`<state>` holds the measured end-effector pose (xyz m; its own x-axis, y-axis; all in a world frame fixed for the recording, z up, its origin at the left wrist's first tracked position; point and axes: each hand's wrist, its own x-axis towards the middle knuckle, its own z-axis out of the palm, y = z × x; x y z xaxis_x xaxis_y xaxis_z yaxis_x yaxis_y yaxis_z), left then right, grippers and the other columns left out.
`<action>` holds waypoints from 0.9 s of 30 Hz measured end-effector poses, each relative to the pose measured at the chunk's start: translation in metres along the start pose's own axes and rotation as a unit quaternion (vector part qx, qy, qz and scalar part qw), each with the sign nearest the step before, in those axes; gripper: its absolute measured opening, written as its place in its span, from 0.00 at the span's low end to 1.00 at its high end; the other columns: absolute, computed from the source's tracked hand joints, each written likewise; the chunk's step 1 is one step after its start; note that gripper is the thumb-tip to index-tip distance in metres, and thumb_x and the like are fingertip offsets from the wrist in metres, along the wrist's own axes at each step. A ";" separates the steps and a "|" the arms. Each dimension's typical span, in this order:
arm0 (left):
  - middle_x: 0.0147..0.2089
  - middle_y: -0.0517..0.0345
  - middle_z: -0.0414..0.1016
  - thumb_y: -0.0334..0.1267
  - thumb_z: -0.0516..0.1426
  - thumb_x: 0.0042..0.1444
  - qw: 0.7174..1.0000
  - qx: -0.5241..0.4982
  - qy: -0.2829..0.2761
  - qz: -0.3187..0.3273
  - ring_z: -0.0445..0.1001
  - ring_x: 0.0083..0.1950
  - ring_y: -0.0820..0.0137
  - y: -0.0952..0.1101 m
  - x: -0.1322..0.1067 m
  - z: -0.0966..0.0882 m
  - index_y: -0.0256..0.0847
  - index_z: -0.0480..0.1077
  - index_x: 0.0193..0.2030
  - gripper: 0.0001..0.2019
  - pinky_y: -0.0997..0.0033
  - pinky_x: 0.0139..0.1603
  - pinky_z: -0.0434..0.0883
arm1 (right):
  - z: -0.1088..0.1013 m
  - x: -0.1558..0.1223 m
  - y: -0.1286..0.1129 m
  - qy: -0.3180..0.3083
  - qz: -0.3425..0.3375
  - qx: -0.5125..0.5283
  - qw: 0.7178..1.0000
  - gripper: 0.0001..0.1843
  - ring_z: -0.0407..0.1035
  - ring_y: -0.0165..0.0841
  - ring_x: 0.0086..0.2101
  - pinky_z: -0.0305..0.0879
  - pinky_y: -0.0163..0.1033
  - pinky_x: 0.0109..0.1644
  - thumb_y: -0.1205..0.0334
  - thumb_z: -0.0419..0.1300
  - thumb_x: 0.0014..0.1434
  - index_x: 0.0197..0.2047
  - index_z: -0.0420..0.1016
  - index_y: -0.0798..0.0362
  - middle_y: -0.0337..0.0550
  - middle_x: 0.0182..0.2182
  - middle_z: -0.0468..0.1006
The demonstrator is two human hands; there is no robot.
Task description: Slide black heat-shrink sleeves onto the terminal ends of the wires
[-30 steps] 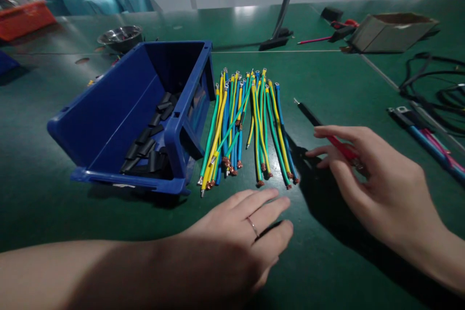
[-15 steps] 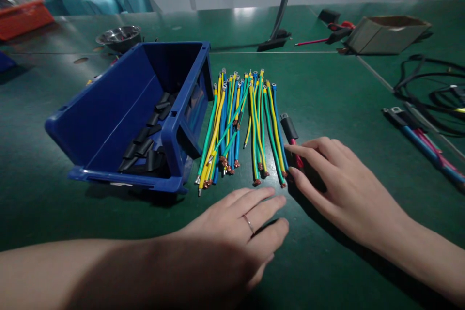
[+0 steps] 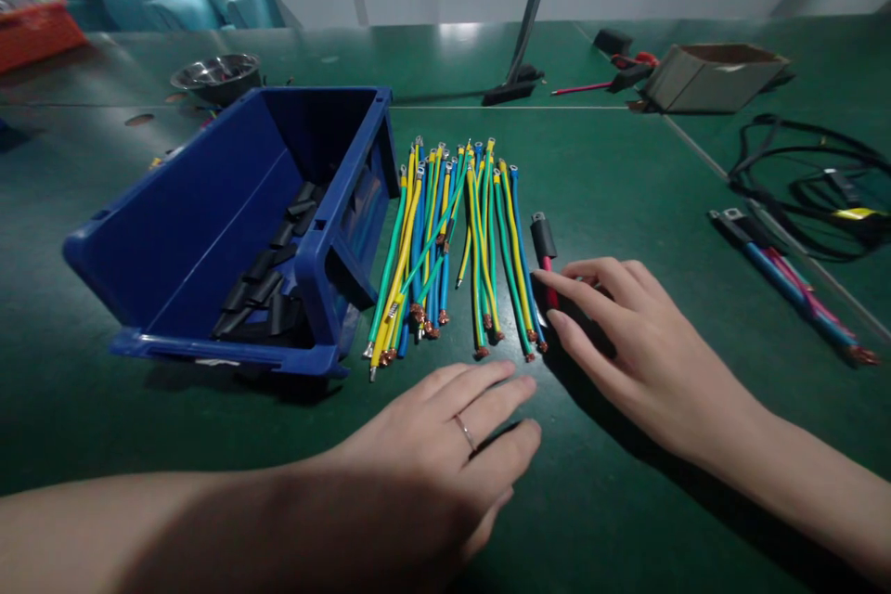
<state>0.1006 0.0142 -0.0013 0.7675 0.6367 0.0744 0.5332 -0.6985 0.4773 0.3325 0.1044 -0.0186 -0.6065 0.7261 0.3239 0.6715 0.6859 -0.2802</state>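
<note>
A bundle of short yellow, green and blue wires [image 3: 452, 246] with bare copper ends lies on the green table [image 3: 626, 186]. Just right of it lies a red wire with a black sleeve [image 3: 544, 251]. My right hand [image 3: 637, 343] rests flat over its near end, fingers stretched out and touching it. My left hand [image 3: 445, 455] lies flat on the table below the bundle, fingers extended, a ring on one finger, holding nothing.
A blue plastic bin [image 3: 237, 223] with black tubing pieces stands left of the wires. A metal bowl [image 3: 215, 74] sits behind it. A cardboard box [image 3: 710, 74], black cables [image 3: 807, 176] and thicker blue and pink cables [image 3: 786, 274] lie to the right.
My right hand carried the red wire with the black sleeve leftward and laid it beside the bundle, then flattened over it. My left hand stayed put.
</note>
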 end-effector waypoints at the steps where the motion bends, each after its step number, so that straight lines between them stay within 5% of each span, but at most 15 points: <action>1: 0.70 0.30 0.64 0.31 0.53 0.65 1.000 -0.001 0.004 0.001 0.62 0.72 0.46 0.000 0.000 0.000 0.26 0.70 0.61 0.19 0.46 0.69 0.66 | 0.000 0.000 0.000 -0.002 0.000 0.001 1.000 0.21 0.68 0.43 0.46 0.68 0.53 0.48 0.56 0.52 0.69 0.61 0.73 0.52 0.54 0.50 0.75; 27: 0.71 0.36 0.64 0.32 0.52 0.67 1.000 0.013 -0.001 -0.006 0.61 0.73 0.50 0.000 0.000 0.002 0.28 0.70 0.61 0.19 0.50 0.71 0.64 | -0.026 0.005 0.027 -0.002 -0.045 -0.188 0.981 0.22 0.65 0.47 0.40 0.62 0.52 0.42 0.47 0.51 0.67 0.46 0.80 0.53 0.49 0.39 0.81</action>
<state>0.1016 0.0134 -0.0031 0.7617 0.6444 0.0674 0.5509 -0.6989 0.4561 0.3585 0.1251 -0.0014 -0.6712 0.6646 0.3284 0.7249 0.6810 0.1035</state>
